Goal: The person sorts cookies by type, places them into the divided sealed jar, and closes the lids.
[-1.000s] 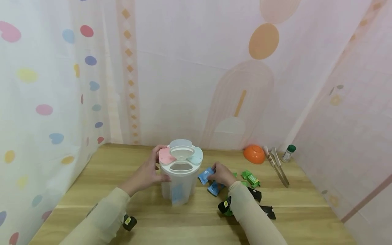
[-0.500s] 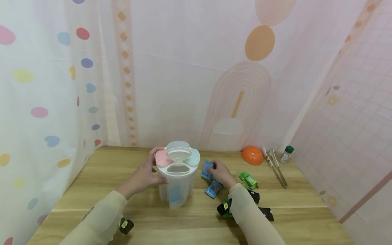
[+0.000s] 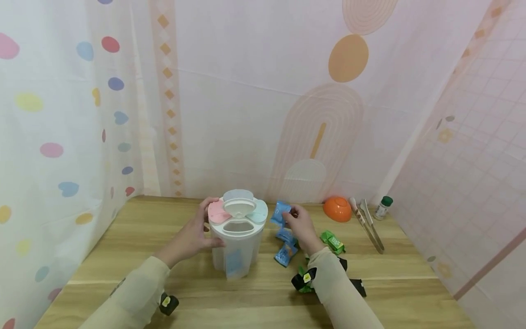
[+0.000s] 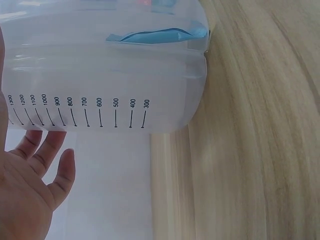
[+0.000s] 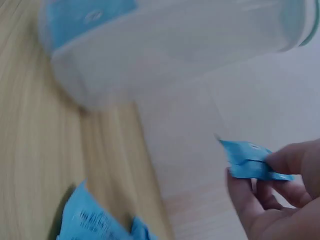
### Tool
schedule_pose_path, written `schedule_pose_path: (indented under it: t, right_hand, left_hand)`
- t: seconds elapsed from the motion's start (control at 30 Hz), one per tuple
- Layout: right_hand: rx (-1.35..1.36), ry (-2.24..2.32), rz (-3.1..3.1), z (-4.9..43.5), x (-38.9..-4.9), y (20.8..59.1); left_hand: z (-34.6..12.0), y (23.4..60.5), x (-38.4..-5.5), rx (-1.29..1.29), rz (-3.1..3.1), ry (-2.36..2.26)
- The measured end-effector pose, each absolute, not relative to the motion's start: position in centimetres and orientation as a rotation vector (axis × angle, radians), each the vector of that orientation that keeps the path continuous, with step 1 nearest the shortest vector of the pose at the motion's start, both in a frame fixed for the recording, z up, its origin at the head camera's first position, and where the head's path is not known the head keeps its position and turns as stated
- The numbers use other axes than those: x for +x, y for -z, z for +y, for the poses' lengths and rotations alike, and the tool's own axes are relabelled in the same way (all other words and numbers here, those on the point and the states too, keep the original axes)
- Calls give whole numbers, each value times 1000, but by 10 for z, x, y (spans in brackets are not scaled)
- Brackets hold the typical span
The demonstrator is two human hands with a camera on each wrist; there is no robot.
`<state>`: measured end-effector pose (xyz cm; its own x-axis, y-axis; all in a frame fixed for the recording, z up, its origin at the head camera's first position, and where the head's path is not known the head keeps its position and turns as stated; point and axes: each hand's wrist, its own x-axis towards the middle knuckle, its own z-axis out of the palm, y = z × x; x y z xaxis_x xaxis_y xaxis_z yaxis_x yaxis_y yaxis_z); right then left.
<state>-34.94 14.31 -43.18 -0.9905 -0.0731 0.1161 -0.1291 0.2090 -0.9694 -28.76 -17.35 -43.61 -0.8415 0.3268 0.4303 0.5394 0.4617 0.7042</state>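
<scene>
The right hand (image 3: 303, 228) pinches a blue packet (image 3: 280, 214) between thumb and fingers, at one side of it, and holds it in the air above the worktop (image 3: 222, 310). The packet is between the hand and the jar (image 3: 242, 249), not touching the jar. The left hand (image 3: 191, 235) grips the jar near its top from the left side, with the thumb at the front; in the left wrist view some fingers are spread apart. The jar stands upright, left of the middle of the worktop, away from its far edge; one blue piece (image 3: 235, 262) shows inside through the wall.

I judge the packet very light, with a soft, smooth wrapper that may slip a little; a light pinch at one end should be enough. The jar seems light and rather stiff, so it is good to hold below the rim.

Two loose packets (image 3: 285, 254) lie beside the right hand. Toward the far right corner are the bowl (image 3: 338, 209) and the bottle (image 3: 382, 210).
</scene>
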Motion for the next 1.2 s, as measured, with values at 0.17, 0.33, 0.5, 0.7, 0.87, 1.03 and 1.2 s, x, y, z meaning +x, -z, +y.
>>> schedule_pose_path:
  t: [0.17,0.33,0.5,0.7,0.87,1.03,1.2]
  right_hand:
    - [171,-2046,-2217,141,-343,417]
    - [220,-2096,-2068,137,-335,401]
    - [255,-2137,-1992,132,-323,388]
    - [328,-2162,-1915,127,-307,370]
    - [453,-2133,-1903,123,-294,357]
    - [521,-2115,-1912,115,-281,349]
    - [574,-2139,-1891,107,-274,347]
  left_hand:
    - [-174,437,-289,-753,-2466,1335]
    - [-173,436,-289,-757,-2464,1338]
    - [-173,436,-287,-755,-2451,1345]
    - [-173,437,-286,-758,-2448,1332]
    - [-172,436,-286,-742,-2456,1334]
    - [-172,436,-285,-736,-2459,1329]
    - [-170,438,-285,-744,-2447,1338]
